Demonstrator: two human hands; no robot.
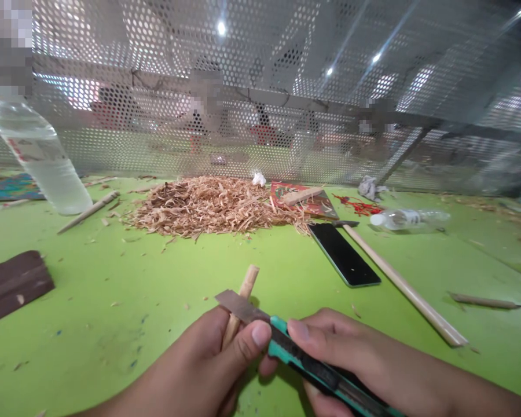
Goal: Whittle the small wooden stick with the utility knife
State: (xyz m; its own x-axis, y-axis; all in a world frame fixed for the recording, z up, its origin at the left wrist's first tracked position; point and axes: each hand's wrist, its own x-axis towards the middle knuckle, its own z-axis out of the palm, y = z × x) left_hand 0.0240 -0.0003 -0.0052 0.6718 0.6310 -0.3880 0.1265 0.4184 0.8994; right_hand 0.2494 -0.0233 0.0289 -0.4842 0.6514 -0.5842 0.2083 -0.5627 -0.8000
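Note:
My left hand is closed round a short, pale wooden stick, whose upper end sticks out above the fingers. In my right hand is a green and black utility knife, its blade extended to the left. The blade lies across the stick. My left thumb rests close to the base of the blade, by the knife's front end. The lower part of the stick is hidden by the left hand. Both hands are just above the green table.
A heap of wood shavings lies at the back, beside a red patterned card. To the right are a phone, a hammer, a pencil and a lying bottle. A water bottle, a whittled stick and brown sandpaper-like sheet are left.

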